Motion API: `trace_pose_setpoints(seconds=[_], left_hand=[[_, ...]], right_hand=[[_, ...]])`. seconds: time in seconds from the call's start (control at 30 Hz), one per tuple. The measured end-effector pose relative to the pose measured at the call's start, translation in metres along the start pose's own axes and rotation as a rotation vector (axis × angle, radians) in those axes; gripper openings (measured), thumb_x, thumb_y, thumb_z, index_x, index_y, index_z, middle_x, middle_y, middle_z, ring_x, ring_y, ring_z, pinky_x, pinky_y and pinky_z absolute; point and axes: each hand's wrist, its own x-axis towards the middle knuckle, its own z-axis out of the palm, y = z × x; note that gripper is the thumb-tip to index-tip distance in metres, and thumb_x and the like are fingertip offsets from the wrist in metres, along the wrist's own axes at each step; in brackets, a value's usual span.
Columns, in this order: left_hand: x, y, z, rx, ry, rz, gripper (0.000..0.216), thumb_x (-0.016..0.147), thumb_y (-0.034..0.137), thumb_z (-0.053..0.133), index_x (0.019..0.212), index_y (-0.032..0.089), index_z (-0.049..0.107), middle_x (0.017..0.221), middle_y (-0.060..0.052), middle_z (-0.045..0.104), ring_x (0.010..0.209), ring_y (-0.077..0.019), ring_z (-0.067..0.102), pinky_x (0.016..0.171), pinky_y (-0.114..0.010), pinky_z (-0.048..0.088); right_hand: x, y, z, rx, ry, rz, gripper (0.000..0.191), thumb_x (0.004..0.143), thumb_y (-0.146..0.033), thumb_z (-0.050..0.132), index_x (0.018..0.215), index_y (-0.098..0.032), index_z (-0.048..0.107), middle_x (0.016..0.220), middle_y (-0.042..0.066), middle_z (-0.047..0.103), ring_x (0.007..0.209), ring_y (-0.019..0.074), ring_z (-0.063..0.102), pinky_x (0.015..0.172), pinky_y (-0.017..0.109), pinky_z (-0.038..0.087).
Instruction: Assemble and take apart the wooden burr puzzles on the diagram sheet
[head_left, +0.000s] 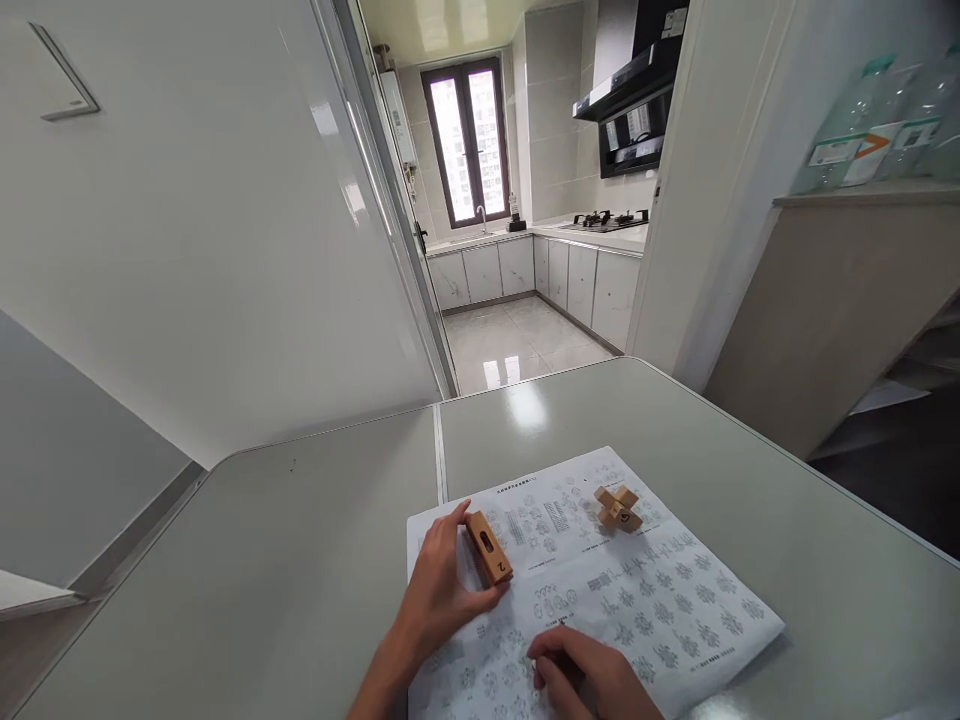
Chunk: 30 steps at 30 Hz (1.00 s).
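Note:
A wooden block marked with a 2 and cut with a dark slot stands tilted on the printed sheet. My left hand grips it between the thumb at its near end and the fingers at its far end. Nearer to me, my right hand rests low over the same sheet, its fingers curled inward and no object showing in them. Toward the sheet's far right corner sits a wooden cross-shaped interlocking puzzle, apart from both hands. Rows of small line diagrams cover the paper.
The sheet lies on a pale grey-green table with a seam across it. A white wall panel stands at the left. Clear plastic bottles stand on a ledge at the right. Past a doorway is a kitchen with a gas stove.

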Motion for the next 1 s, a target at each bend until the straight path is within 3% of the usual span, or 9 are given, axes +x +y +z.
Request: trace_pose_setpoints(seconds=[0.13,0.33,0.53,0.63,0.77,0.9,1.0], left_hand=[[-0.024,0.013,0.000,-0.026,-0.036,-0.011,0.100,0.068,0.032,0.086,0.154,0.032,0.035,0.138,-0.011,0.058,0.132,-0.0380,0.056,0.111,-0.057,0.047],[-0.050,0.025,0.008,-0.081,-0.087,0.008,0.101,0.062,0.027,0.088,0.151,0.035,0.039,0.137,-0.011,0.058,0.127,-0.0396,0.057,0.106,-0.058,0.052],[-0.057,0.033,0.022,-0.069,-0.151,0.051,0.106,0.061,0.017,0.082,0.154,0.035,0.035,0.137,-0.011,0.057,0.125,-0.0395,0.057,0.105,-0.058,0.052],[-0.059,0.033,0.026,-0.078,-0.171,0.087,0.104,0.062,0.019,0.081,0.154,0.033,0.034,0.136,-0.012,0.058,0.124,-0.0387,0.058,0.104,-0.056,0.053],[-0.063,0.029,0.032,-0.123,-0.157,0.097,0.100,0.067,0.022,0.078,0.155,0.035,0.033,0.134,-0.011,0.060,0.121,-0.0362,0.061,0.102,-0.054,0.057],[-0.065,0.028,0.032,-0.145,-0.158,0.073,0.097,0.068,0.023,0.079,0.154,0.038,0.035,0.137,-0.009,0.060,0.124,-0.0375,0.060,0.105,-0.056,0.056],[-0.066,0.030,0.029,-0.131,-0.169,0.054,0.094,0.072,0.027,0.080,0.154,0.038,0.035,0.138,-0.009,0.059,0.126,-0.0377,0.059,0.106,-0.056,0.055]], right_hand=[[-0.001,0.000,0.002,0.023,0.027,0.000,0.049,0.099,-0.065,0.043,0.096,-0.022,0.068,0.079,0.005,0.074,0.070,0.0197,0.068,0.069,0.026,0.054],[-0.003,0.006,0.007,0.015,0.113,0.005,0.054,0.099,-0.070,0.041,0.104,-0.021,0.064,0.069,0.000,0.062,0.054,0.0148,0.055,0.053,0.024,0.044],[-0.004,0.000,0.005,-0.087,0.167,-0.025,0.035,0.090,-0.050,0.067,0.110,-0.023,0.061,0.072,-0.003,0.063,0.061,0.0166,0.063,0.060,0.023,0.051],[-0.005,-0.003,0.007,-0.192,0.190,-0.003,0.044,0.079,-0.038,0.076,0.116,-0.025,0.058,0.080,-0.002,0.066,0.065,0.0177,0.066,0.063,0.025,0.052],[-0.005,-0.002,0.014,-0.290,0.221,-0.042,0.047,0.077,-0.033,0.074,0.120,-0.026,0.058,0.085,-0.002,0.069,0.063,0.0173,0.068,0.059,0.024,0.051],[-0.005,-0.001,0.016,-0.305,0.260,-0.067,0.041,0.081,-0.033,0.067,0.121,-0.026,0.059,0.077,-0.003,0.068,0.062,0.0183,0.069,0.060,0.025,0.051],[-0.005,-0.001,0.011,-0.256,0.208,-0.014,0.038,0.089,-0.037,0.061,0.124,-0.026,0.058,0.077,-0.002,0.071,0.063,0.0201,0.070,0.061,0.026,0.051]])
